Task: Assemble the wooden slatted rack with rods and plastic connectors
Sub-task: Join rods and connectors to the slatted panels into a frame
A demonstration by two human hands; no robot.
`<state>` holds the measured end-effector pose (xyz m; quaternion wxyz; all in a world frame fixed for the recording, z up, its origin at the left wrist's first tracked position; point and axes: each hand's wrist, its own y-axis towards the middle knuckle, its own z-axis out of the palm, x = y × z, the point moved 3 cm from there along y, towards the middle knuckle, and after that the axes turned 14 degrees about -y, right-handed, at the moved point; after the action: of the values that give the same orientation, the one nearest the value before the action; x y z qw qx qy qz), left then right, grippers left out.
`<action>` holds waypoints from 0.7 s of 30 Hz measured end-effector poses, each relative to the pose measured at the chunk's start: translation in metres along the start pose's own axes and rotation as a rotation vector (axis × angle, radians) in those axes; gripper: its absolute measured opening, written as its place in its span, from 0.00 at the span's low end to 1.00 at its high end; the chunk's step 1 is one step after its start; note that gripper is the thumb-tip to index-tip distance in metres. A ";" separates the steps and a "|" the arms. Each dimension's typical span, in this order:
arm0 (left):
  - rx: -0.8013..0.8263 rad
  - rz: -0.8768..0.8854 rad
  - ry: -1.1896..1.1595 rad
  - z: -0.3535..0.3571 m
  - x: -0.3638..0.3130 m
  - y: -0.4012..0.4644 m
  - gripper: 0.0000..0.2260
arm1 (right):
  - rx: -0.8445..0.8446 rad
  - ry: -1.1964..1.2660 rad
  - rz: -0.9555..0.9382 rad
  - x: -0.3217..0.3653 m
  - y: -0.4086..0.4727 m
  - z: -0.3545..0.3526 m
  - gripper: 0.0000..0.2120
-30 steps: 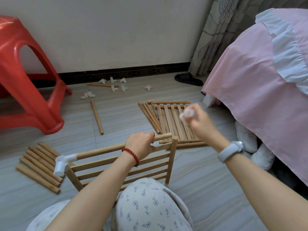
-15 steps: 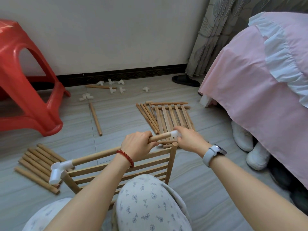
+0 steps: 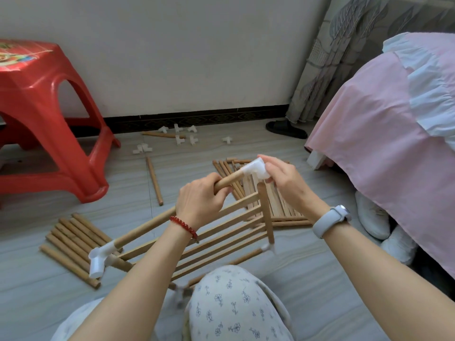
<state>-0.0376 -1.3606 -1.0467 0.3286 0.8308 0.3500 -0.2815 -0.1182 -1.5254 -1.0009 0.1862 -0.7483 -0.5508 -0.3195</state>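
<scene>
- The left hand is wrapped round a wooden rod near its upper end; a red bead bracelet sits on that wrist.
- The right hand pinches a white plastic connector seated on the rod's tip (thumb on top, fingers behind it); a pale wristband watch is on that wrist.
- The rod's lower end sits in another white connector, which meets the slatted rack panel held tilted above the person's floral-patterned knee.
- The panel's far-side upright rod ends just below the pinched connector; whether they touch is hard to say.
- A small connector at the panel's lower right corner and the fitting near the knee are blurred.
- On the grey tiled floor: a bundle of loose rods at left, a single rod further back, and a second slatted panel lying flat, partly hidden behind the hands.
- Spare white connectors lie scattered near the dark skirting board, with one more rod among them.
- A red plastic stool stands at left, a pink bedcover hangs at right, a black slipper lies by the curtain, and white shoes sit half tucked under the bed.
</scene>
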 end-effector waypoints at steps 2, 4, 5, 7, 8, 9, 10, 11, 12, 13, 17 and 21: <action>-0.061 -0.052 -0.109 -0.009 0.002 0.002 0.10 | -0.040 0.152 -0.007 0.015 0.004 -0.003 0.17; -0.066 -0.124 -0.373 -0.017 0.003 0.005 0.21 | -0.025 0.216 -0.033 0.031 0.007 -0.001 0.16; -0.051 -0.158 -0.555 -0.020 0.000 0.006 0.26 | 0.004 0.224 -0.057 0.040 0.007 0.001 0.16; -0.038 -0.205 -0.808 -0.031 -0.007 0.008 0.33 | 0.103 0.245 -0.121 0.057 0.006 0.010 0.17; -0.048 -0.209 -0.851 -0.036 -0.009 0.008 0.33 | 0.162 0.278 -0.148 0.066 0.004 0.017 0.17; -0.067 -0.206 -0.857 -0.043 -0.010 0.007 0.33 | 0.199 0.322 -0.153 0.071 0.003 0.025 0.17; -0.087 -0.203 -0.837 -0.048 -0.010 0.005 0.31 | 0.209 0.372 -0.148 0.075 0.002 0.031 0.16; -0.105 -0.208 -0.802 -0.053 -0.007 0.003 0.29 | 0.184 0.388 -0.153 0.076 0.003 0.039 0.15; -0.122 -0.227 -0.781 -0.059 -0.002 0.000 0.27 | 0.132 0.325 -0.180 0.074 0.006 0.048 0.13; -0.130 -0.260 -0.789 -0.063 0.004 -0.001 0.25 | 0.081 0.178 -0.224 0.070 0.009 0.055 0.13; -0.151 -0.395 -0.848 -0.094 0.035 -0.011 0.20 | 0.167 -0.401 -0.488 0.075 0.018 0.096 0.15; -0.217 -0.494 -0.802 -0.129 0.069 -0.032 0.14 | 0.266 -0.610 -0.616 0.115 0.021 0.136 0.14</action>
<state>0.0097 -1.2207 -1.0251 0.4456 0.5099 0.4098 -0.6111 -0.0400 -1.3655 -1.0194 0.0063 -0.5789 -0.8138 -0.0514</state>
